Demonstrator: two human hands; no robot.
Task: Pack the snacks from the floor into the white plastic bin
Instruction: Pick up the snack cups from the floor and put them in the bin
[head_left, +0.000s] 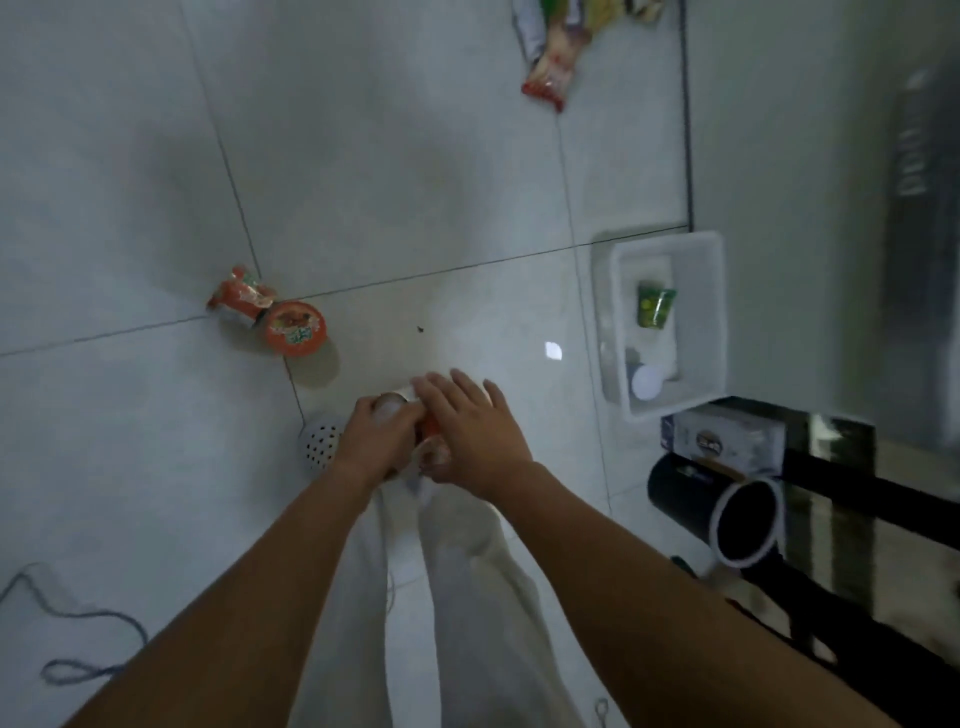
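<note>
Floor (415, 182); left hand (376, 434), right hand (470, 431) on snack (430, 429)

Tipped orange snack cup (296, 328), upright white bin (698, 291)

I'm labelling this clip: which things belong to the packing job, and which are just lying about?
Job: white bin, green cup inside it, orange cup, orange packet, far packets, snack between left hand and right hand.
Lying about: black tube, tissue box, blue cord.
</note>
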